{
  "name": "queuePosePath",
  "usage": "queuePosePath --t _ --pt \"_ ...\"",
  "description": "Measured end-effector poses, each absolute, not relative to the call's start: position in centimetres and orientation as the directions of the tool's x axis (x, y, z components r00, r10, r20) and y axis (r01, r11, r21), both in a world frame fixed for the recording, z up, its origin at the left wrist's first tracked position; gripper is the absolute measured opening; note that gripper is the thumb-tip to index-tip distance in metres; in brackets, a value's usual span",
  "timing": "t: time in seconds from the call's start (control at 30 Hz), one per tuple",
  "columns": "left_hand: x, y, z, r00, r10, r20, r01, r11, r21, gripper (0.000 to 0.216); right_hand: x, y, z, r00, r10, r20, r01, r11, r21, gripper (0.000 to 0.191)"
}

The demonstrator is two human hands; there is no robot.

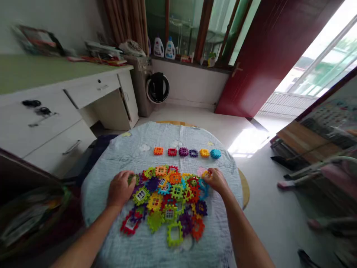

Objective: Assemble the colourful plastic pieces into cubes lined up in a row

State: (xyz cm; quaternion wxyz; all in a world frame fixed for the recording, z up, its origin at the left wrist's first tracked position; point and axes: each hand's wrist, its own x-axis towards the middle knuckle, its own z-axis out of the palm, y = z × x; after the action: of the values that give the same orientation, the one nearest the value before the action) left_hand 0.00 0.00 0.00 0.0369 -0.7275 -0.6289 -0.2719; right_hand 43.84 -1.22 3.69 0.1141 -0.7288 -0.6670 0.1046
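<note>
A heap of colourful interlocking plastic tiles [170, 197] lies on a round table under a pale blue cloth [139, 152]. Farther back, a row of single tiles [186, 152] runs from orange on the left to blue on the right. My left hand [120, 188] rests at the heap's left edge, fingers curled over a green tile [131, 179]. My right hand [216, 180] is at the heap's upper right, fingers pinched on a small yellow-orange tile [206, 174] beside a pink one.
White desk with drawers [55, 111] stands to the left. A washing machine [149, 87] and detergent bottles [164, 47] are at the back. A dark red door [267, 56] is open at the right. Clutter and a rack [320, 167] line the right floor.
</note>
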Motion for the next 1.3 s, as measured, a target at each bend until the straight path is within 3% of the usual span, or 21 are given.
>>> queuePosePath --t 0.33,0.53,1.1,1.3 --pt "0.1 -0.4 0.3 0.037 0.901 0.432 0.933 -0.186 0.307 0.022 43.5 -1.4 3.8 0.077 0.995 -0.057 0.958 -0.090 -0.274 0.043" --pt "0.2 -0.4 0.6 0.027 0.905 0.425 0.932 -0.176 0.316 0.022 43.3 -0.8 4.5 0.091 0.985 -0.147 0.968 -0.122 -0.220 0.035" --pt "0.2 -0.4 0.7 0.032 0.901 0.433 0.934 -0.182 0.308 0.023 43.2 -0.1 4.9 0.156 0.976 -0.149 0.968 -0.181 -0.173 0.047" --pt "0.2 -0.4 0.8 0.033 0.907 0.419 0.936 -0.175 0.306 0.023 42.5 -0.4 5.1 0.161 0.979 -0.126 0.972 -0.180 -0.154 0.037"
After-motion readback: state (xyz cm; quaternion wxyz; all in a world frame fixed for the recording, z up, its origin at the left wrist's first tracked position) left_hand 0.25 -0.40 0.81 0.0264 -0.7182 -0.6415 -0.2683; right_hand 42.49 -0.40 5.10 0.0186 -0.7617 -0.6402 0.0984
